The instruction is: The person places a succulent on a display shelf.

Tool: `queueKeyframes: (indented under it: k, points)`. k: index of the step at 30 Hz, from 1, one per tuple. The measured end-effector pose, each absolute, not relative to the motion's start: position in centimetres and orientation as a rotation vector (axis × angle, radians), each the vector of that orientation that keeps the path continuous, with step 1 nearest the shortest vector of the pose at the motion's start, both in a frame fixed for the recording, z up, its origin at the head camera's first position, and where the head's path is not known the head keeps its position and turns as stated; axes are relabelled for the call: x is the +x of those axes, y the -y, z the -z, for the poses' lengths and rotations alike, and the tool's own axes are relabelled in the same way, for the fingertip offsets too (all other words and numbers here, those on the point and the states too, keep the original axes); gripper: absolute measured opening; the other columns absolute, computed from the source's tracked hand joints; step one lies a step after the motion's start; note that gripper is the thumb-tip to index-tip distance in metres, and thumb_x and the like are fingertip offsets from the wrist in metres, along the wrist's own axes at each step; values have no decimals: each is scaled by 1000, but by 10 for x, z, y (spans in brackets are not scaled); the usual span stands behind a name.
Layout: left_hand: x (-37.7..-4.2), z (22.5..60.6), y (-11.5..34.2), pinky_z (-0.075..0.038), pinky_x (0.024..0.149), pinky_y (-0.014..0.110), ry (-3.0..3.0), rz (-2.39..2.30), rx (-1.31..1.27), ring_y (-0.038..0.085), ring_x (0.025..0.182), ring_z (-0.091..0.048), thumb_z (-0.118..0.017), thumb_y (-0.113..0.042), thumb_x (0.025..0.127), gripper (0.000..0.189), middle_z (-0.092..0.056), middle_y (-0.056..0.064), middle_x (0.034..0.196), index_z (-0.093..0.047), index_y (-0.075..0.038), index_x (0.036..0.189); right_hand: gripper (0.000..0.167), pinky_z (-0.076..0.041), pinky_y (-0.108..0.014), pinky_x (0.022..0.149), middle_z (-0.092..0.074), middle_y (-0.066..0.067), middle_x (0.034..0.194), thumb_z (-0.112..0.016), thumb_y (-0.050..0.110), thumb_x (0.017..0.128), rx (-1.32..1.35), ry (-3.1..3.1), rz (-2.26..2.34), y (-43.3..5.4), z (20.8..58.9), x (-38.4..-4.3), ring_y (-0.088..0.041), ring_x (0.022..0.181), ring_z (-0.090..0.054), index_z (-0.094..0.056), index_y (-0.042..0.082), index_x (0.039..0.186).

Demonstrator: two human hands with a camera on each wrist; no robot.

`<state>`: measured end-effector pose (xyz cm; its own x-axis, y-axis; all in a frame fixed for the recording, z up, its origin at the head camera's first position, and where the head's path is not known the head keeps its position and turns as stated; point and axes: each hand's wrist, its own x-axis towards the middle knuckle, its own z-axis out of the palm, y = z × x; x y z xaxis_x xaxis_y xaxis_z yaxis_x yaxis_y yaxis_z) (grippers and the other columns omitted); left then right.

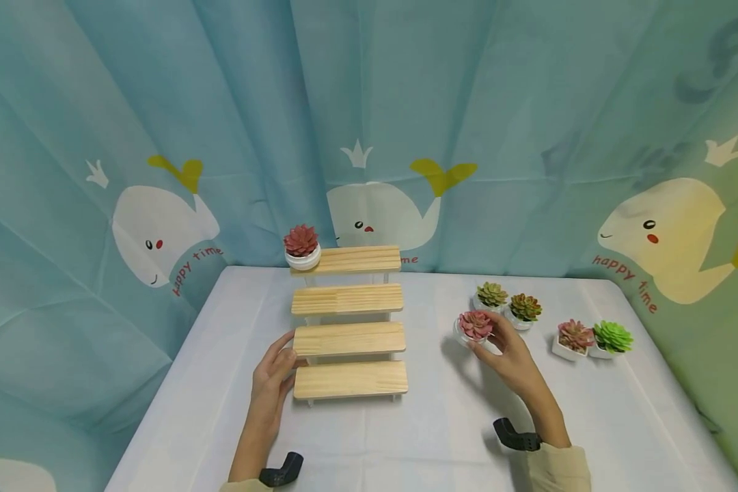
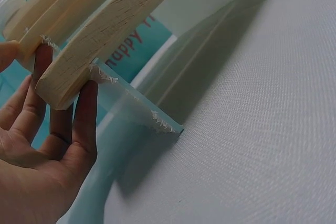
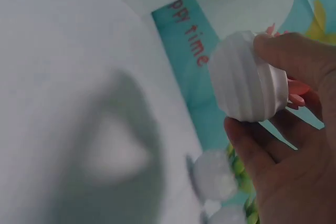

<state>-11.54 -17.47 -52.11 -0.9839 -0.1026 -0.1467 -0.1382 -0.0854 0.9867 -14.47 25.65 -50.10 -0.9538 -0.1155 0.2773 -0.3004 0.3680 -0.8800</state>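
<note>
A tiered wooden display stand (image 1: 349, 339) with clear supports stands on the white table. My left hand (image 1: 274, 374) grips its left end; in the left wrist view the thumb lies by an upper step and the fingers (image 2: 86, 108) reach around and under the lower step ends. My right hand (image 1: 512, 352) pinches a pink potted succulent (image 1: 475, 325) by its pot, held above the table to the right of the stand. Its ribbed white pot (image 3: 247, 77) shows between thumb and fingers in the right wrist view. Another red potted succulent (image 1: 302, 247) sits on the top step's left end.
Behind my right hand stand two potted succulents, one pale green (image 1: 491, 294) and one green-brown (image 1: 525, 308). Farther right are a dusty-pink one (image 1: 575, 339) and a bright green one (image 1: 612, 338), side by side. A blue whale-print curtain (image 1: 369, 102) hangs behind the table.
</note>
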Motion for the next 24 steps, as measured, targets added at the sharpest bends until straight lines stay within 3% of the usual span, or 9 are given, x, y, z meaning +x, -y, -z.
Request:
queueKeyframes:
  k: [15,24]
  points:
    - [-115,521,175,-52,99,27,-2110,-2280,-256,14,115,-65,-60,-35,106,47,-68,-5,118,-49,-29,151,61,-44,-9,105,-59,-15,139,-76,7,95,684,2554,-1701,-230,431,-183,4,124,-58,-47,9,149]
    - [-115,522,176,-52,100,28,-2122,-2273,-258,17,116,-65,-60,-36,106,46,-67,-4,118,-50,-30,150,62,-47,-24,112,-57,-10,144,-76,13,96,782,2617,-1665,-207,391,-198,-31,139,-55,-46,10,151]
